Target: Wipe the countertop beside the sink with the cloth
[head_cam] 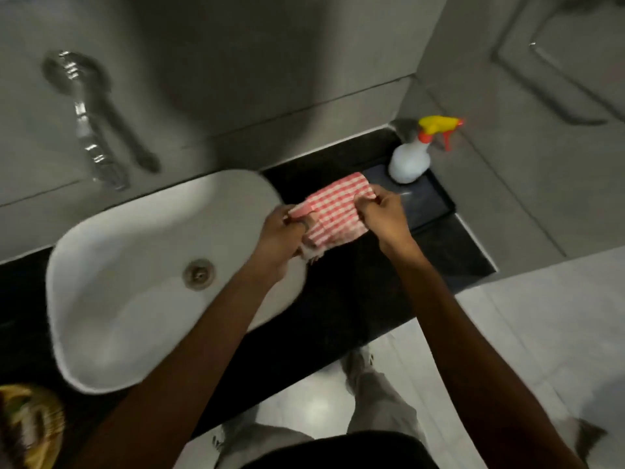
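I see both hands clamped on the cloth point(333, 211): left hand point(284, 235) pinching its near-left end, right hand point(382, 218) its far-right edge. Cloth stretched between them over the countertop point(355, 286), long axis running left-near to right-far. Sink point(135, 265) beside my left hand; spray bottle point(411, 160) beyond my right.

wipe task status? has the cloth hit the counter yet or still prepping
Still prepping. Done: the red checked cloth is picked up. In hand: left hand and right hand each grip an edge, holding it bunched above the black countertop between the sink and the spray bottle. Left: lowering the cloth and wiping; no wiped patch is discernible.
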